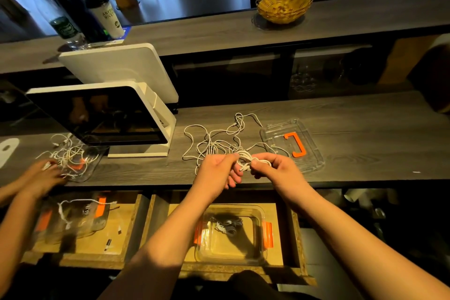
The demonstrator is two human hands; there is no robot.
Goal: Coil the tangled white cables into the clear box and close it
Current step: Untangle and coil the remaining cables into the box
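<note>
Winding goes best with one hand as a fixed spool. The left hand (219,168) and right hand (272,168) meet above the counter (353,129) edge, each with fingers (258,165) curled, pinching a small coil (246,159) of white cable between them. Loose white cables (214,141) trail behind on the counter, beside the lid (314,151). The clear box (231,234), holding a few coils, sits in the open drawer (295,234) below. Draw slack gently so snags free themselves, keeping loops even.

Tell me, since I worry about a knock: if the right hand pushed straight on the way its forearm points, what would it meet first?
Probably the loose white cables just beyond the coil it pinches; depth is unclear.
</note>
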